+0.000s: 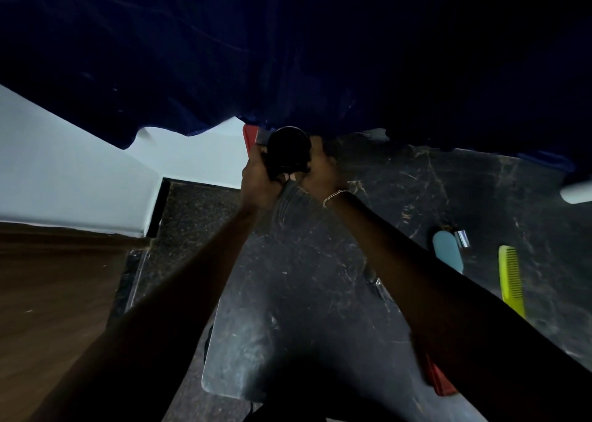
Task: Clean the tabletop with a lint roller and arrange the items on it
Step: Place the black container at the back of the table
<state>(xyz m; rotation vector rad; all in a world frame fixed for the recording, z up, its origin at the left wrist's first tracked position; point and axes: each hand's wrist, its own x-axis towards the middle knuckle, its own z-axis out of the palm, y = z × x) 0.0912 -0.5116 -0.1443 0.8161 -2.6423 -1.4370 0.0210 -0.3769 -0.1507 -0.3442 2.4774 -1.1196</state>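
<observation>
Both my hands are stretched out over the dark marble tabletop [416, 197] and close around a black round object [289, 151], maybe a jar or cap. My left hand [259, 181] grips its left side and my right hand [320, 173], with a thin bracelet at the wrist, grips its right side. A red flat item [250, 138] shows just behind the black object, partly hidden. No lint roller can be made out with certainty. The scene is dim.
A dark blue cloth [288, 53] hangs across the upper view. On the right lie a yellow-green comb [512, 280], a light blue oblong item [448, 250] with a metal piece, and a white object [576, 192] at the edge. A red object [440, 381] peeks under my right forearm. White wall and wooden floor at left.
</observation>
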